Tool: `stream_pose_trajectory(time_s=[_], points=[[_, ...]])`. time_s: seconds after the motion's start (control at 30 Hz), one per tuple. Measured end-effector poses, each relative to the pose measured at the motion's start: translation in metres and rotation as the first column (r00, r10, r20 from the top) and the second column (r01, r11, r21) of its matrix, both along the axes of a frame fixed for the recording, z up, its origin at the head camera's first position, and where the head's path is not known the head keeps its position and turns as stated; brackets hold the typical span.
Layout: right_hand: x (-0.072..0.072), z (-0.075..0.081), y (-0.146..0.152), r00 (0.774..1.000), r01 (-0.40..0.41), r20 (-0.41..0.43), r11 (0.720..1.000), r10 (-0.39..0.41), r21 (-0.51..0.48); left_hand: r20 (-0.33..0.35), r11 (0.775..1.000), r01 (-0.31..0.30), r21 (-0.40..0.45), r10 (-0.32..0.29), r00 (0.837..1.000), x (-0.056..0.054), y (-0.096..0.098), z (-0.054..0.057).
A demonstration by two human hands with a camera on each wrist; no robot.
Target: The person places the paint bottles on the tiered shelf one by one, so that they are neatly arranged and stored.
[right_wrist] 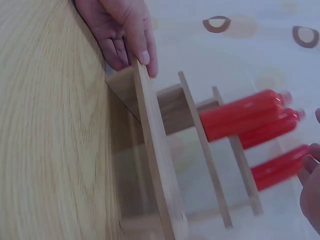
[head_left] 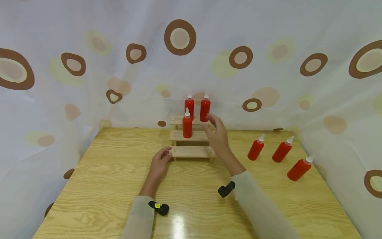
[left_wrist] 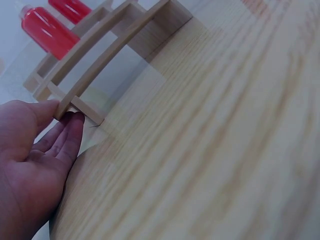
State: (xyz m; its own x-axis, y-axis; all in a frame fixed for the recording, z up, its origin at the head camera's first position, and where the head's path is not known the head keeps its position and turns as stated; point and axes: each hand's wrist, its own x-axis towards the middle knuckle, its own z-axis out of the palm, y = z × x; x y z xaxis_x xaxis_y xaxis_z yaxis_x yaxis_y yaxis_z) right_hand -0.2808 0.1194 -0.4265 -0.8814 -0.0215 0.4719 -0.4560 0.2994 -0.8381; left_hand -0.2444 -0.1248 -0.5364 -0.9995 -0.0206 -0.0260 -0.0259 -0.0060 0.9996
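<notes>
A three-tier wooden stand (head_left: 194,152) is set against the back of the table. Its lowest tier is pinched at the left end by my left hand (head_left: 159,162), thumb on top and fingers beneath (left_wrist: 65,137). Two red squeeze bottles with white nozzle tips are upright on the top tier, a left bottle (head_left: 191,103) and a right bottle (head_left: 205,109). A third bottle (head_left: 187,127) occupies the left part of the middle tier. Beside the right top-tier bottle is my right hand (head_left: 219,136), thumb and fingers spread apart; whether its fingertips (right_wrist: 311,162) touch the bottle I cannot tell.
On the table's right side are three more red bottles: one nearest the stand (head_left: 255,149), a middle one (head_left: 282,151) and an outer one (head_left: 299,169). A patterned curtain (head_left: 209,73) hangs behind and along both sides of the wooden table (head_left: 191,189).
</notes>
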Motion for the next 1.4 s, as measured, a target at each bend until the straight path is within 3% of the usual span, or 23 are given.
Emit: stream_pose_trajectory(time_s=[0.23,0.4,0.5,0.7,0.87,0.93,1.17,1.4], points=[[0.038,0.003,0.064,0.992,0.124,0.01,0.992,-0.124,-0.02,0.001,0.999,0.001,-0.032,-0.001,1.0,-0.001,-0.002,-0.001],[0.072,0.002,0.107,0.963,0.27,-0.016,0.963,-0.27,0.014,0.007,1.0,0.001,-0.01,-0.001,1.0,0.0,-0.001,-0.001],[0.091,0.001,0.133,0.928,0.369,-0.06,0.929,-0.367,0.027,0.005,1.0,0.006,0.011,-0.006,1.0,0.0,0.0,-0.002],[0.122,-0.014,0.186,0.824,0.562,-0.102,0.827,-0.557,0.024,-0.003,0.999,0.0,0.035,0.0,1.0,0.001,0.002,-0.001],[0.139,-0.03,0.22,0.753,0.652,-0.113,0.758,-0.648,-0.007,-0.002,0.999,0.01,0.043,-0.01,1.0,0.0,0.001,-0.001],[0.142,-0.036,0.231,0.744,0.665,-0.076,0.747,-0.663,-0.013,0.006,0.999,0.009,0.038,-0.009,1.0,0.0,0.001,-0.001],[0.142,-0.053,0.26,0.723,0.656,0.247,0.753,-0.645,0.044,0.001,1.0,-0.003,0.022,0.003,1.0,0.001,0.002,-0.003],[0.134,-0.062,0.268,0.703,0.641,0.348,0.765,-0.62,0.068,0.003,1.0,-0.002,0.028,0.002,1.0,0.001,0.001,-0.002]])
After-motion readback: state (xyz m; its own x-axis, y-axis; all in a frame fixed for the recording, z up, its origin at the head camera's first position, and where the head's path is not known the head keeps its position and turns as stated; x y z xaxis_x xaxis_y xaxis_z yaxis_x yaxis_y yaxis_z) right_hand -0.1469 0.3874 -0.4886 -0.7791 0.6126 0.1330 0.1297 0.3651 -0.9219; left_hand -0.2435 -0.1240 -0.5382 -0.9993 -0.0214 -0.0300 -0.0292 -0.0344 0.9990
